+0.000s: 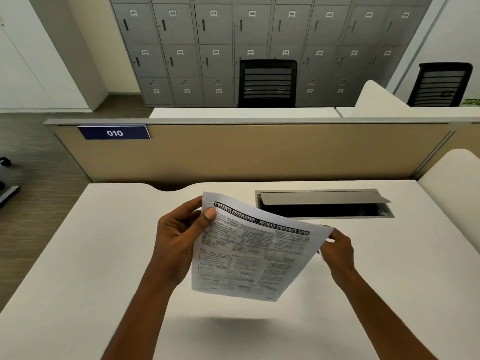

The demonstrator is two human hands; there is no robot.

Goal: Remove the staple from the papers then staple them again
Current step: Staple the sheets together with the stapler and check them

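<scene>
The papers (249,255), printed sheets with a black headline band, hang in the air above the white desk (91,255), tilted down to the right. My left hand (179,235) grips their top left corner, thumb on the front. My right hand (337,250) pinches the top right corner from behind. No staple, stapler or staple remover shows; the staple is too small to make out.
An open cable box (324,203) with a raised grey lid is set into the desk behind the papers. A tan partition (259,152) with a blue "010" sign (114,133) closes the far edge. Beyond stand black chairs (267,83) and grey lockers (213,48).
</scene>
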